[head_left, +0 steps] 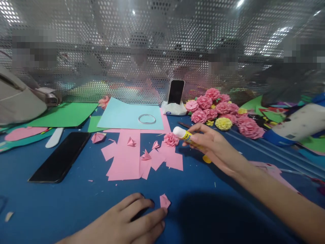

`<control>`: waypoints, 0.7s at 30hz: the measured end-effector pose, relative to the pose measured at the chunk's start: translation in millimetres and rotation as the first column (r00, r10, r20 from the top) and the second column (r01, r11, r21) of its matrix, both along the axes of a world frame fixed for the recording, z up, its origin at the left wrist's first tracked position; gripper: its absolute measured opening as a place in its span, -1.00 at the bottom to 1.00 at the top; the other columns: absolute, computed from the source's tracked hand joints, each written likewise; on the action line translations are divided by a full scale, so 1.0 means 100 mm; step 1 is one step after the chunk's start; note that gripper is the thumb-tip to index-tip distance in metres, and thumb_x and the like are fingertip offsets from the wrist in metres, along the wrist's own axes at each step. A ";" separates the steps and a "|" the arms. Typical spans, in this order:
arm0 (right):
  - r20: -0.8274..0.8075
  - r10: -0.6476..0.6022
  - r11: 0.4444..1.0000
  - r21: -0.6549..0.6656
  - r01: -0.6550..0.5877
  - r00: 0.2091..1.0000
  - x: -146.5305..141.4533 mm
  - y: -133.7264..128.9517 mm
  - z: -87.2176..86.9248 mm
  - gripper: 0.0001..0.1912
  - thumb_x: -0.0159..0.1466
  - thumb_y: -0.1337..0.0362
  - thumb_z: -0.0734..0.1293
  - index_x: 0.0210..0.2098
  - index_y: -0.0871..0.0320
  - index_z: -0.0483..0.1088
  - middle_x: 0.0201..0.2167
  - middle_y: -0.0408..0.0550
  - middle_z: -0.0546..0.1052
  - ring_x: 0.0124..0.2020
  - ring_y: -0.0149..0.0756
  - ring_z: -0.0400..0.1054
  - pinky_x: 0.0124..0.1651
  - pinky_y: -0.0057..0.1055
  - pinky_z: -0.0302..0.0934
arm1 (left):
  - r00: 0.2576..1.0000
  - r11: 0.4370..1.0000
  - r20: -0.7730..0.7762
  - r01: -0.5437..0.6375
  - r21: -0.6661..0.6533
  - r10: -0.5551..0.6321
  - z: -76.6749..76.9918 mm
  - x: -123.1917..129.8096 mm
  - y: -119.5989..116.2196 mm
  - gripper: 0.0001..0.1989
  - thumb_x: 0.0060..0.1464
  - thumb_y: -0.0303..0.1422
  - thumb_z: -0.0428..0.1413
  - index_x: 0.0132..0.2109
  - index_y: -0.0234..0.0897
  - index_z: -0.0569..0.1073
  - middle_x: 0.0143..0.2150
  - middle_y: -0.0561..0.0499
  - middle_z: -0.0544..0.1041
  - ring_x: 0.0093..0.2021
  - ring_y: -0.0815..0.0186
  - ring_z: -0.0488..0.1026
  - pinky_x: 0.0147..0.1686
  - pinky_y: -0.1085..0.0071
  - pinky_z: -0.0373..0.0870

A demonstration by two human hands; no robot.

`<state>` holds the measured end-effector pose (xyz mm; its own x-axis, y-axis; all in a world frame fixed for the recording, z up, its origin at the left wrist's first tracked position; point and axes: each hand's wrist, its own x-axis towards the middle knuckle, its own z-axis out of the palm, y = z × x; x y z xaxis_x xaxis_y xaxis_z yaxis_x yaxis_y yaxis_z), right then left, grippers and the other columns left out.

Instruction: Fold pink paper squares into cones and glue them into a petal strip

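My right hand (pixel 208 140) is raised over the table, its fingers closed round a yellow-labelled glue stick (pixel 186 135) with the white end pointing left. Low in the view, my left hand (pixel 137 217) lies on the table with fingers apart. One of its fingertips touches the lower edge of a small folded pink paper piece (pixel 165 200). Beyond the hands are pink paper squares (pixel 174 161) beside a long pink sheet (pixel 125 159). Several folded pink pieces (pixel 146 156) rest on them. A ruffled pink paper flower (pixel 171 139) sits just left of the glue stick.
A black phone (pixel 59 157) lies at left, near green sheets (pixel 66 113). A light-blue sheet (pixel 127 113) bears a ring (pixel 147 119). Another phone (pixel 176 91) stands on a white packet (pixel 174 109). Paper flowers (pixel 215 108) are heaped at right. A perforated metal screen (pixel 114 67) borders the back.
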<state>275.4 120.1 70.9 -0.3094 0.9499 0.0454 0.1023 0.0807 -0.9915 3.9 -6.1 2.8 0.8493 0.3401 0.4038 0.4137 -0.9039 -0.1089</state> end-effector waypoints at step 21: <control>0.040 -0.169 0.959 0.237 0.155 0.985 -0.01 0.14 -0.52 -0.71 0.16 0.24 0.34 -0.12 0.08 0.32 -0.20 -0.07 0.50 -0.14 -0.20 0.39 -0.15 -0.30 0.27 | 0.932 0.916 0.211 -0.211 -0.342 0.294 0.22 -0.16 0.73 -0.72 0.35 -0.41 -0.07 0.15 -0.21 0.32 0.07 -0.16 0.44 0.04 0.17 0.41 -0.04 0.25 0.41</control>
